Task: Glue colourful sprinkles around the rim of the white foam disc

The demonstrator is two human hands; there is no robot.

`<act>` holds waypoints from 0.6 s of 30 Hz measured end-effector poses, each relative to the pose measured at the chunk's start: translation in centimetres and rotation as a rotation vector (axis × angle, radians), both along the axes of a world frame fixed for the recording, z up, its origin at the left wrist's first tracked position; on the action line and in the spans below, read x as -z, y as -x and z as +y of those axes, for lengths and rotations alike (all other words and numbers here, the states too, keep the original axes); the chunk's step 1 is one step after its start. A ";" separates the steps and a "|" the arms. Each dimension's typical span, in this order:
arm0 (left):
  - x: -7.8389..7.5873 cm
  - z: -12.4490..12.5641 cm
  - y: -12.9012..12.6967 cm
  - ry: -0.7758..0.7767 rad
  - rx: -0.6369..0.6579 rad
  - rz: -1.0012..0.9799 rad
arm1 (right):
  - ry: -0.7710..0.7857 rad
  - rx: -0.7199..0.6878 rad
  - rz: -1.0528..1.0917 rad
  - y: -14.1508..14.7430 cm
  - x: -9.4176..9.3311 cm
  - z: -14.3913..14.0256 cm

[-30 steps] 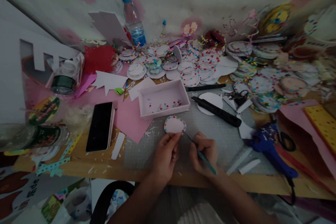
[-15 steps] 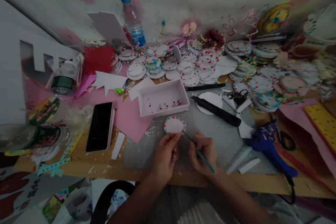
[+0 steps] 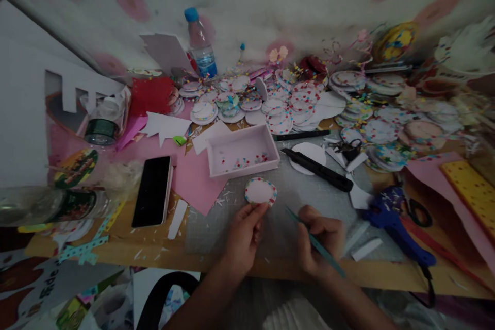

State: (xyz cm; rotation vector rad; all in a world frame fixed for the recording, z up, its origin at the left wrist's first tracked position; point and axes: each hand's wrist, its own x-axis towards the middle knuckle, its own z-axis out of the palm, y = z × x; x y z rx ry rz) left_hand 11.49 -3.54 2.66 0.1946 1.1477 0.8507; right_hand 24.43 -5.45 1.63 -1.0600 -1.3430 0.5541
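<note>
Between the thumb and fingers of my left hand [image 3: 244, 237] is the lower edge of a small white paper disc [image 3: 260, 190], rimmed with red, blue and pale dots. My right hand [image 3: 322, 237] grips a slim teal pointed tool [image 3: 329, 259] like a pen. Its tip is apart from the disc, to the right of it; whether it carries anything is too small to tell. Just behind the disc stands a shallow white box [image 3: 244, 170] with scattered red and blue bits on its floor. Both hands are over the grey cutting mat [image 3: 216, 232].
Behind the box lie several piles of dotted paper discs [image 3: 280, 122]. A black utility knife [image 3: 319, 169] rests partly on a plain white disc. To the right is a blue glue gun [image 3: 398, 229]; to the left, a phone [image 3: 152, 192]. A water bottle [image 3: 201, 46] stands by the wall.
My right hand has drawn the teal tool away from the disc's edge, moving right and toward me. My left hand still holds the disc. The view has shifted slightly.
</note>
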 end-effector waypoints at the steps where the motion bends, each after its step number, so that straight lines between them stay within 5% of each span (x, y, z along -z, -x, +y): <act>1: -0.1 -0.1 0.2 0.001 0.012 0.004 | 0.014 0.030 0.023 -0.2 -0.7 0.0; 6: -1.0 -0.8 1.9 -0.013 0.157 0.032 | 0.107 0.202 -0.004 -2.1 -3.7 3.0; 11: -1.5 -2.0 4.3 -0.115 0.239 0.226 | 0.100 -0.089 -0.237 -2.4 -4.2 8.6; 16: -1.1 -1.3 7.1 -0.708 0.028 0.967 | 0.089 -0.307 -0.502 -1.5 -2.7 10.3; 18: -0.9 0.2 8.2 -1.009 0.049 1.282 | 0.104 -0.326 -0.497 -1.6 -2.3 9.7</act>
